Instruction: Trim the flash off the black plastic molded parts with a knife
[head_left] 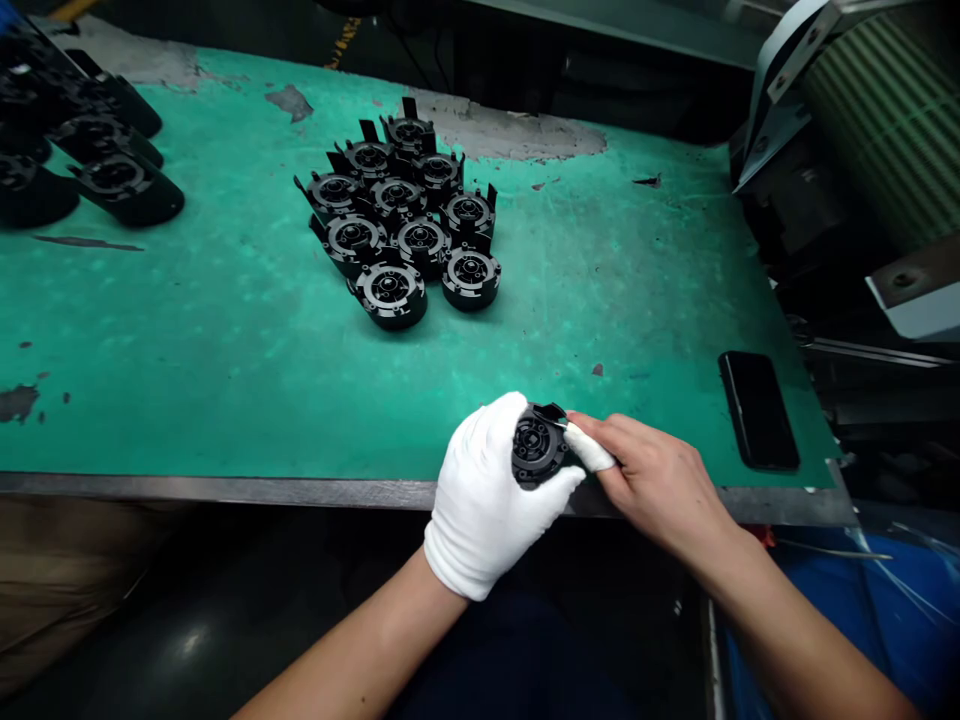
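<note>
Black round part clamped in gloved left hand; right hand touches its rim, pinch unclear. Work on it appears unfinished. Similar parts clustered beyond left hand: done or pending, cannot tell.

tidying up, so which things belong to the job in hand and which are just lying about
Likely in the job:
black round part, in the gloved left hand, right hand at its edge
cluster of similar black parts on the green tabletop
perhaps the black cylinders at far left

Probably just lying about:
black phone, near the right edge
</note>
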